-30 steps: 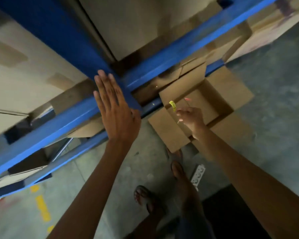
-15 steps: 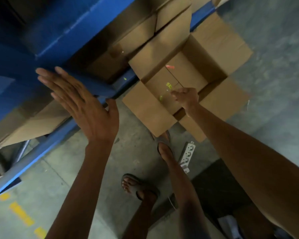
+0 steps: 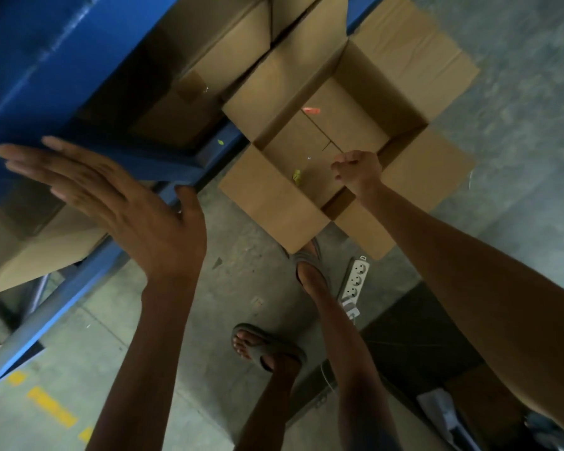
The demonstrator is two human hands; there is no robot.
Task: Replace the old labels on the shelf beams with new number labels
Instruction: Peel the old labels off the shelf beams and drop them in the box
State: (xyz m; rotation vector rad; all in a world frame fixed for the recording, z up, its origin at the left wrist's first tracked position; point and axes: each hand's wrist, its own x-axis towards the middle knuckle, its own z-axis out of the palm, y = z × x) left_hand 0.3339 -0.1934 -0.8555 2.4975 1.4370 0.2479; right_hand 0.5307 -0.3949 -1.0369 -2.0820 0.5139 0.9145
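At the left the left hand (image 3: 118,203) lies flat and open against the blue shelf beam (image 3: 46,70), holding nothing, while right of it a small yellow scrap (image 3: 297,175), probably a peeled old label, light, limp and best pinched by an edge, sits in the open cardboard box (image 3: 274,203) beside the loosely curled, seemingly empty right hand (image 3: 358,170).

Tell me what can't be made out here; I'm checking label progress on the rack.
Head view only:
- Shelf beam face: steep angle and blur; no label readable.
- Left hand: palm faces away, so contact with the beam is unclear.
- Right hand: curled fingers hide any contents.
- Yellow scrap in the open box: too small to identify.
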